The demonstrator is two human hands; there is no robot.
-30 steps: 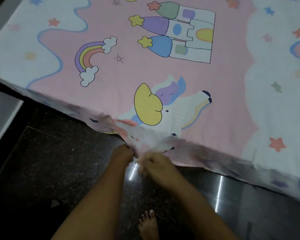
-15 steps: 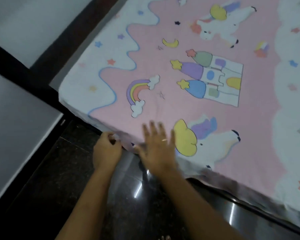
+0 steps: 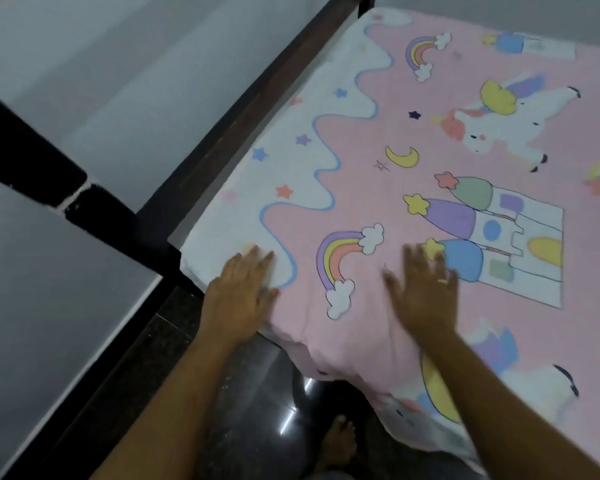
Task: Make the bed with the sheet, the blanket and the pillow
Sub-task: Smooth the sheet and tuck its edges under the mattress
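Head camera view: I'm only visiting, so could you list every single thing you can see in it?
sheet: one, pink with a white wavy border and unicorn, rainbow and castle prints, spread over the bed, near edge hanging loose.
bed frame: one, dark brown, along the sheet's left side.
floor: dark, glossy, below the near edge.
wall: grey panels crossed by a black band, at left.
ring: one, pale, on a finger of the right hand.
foot: one, bare, on the floor, bottom centre.
left hand: flat on the sheet's near left corner, fingers straight.
right hand: flat on the sheet beside the rainbow print, blurred.
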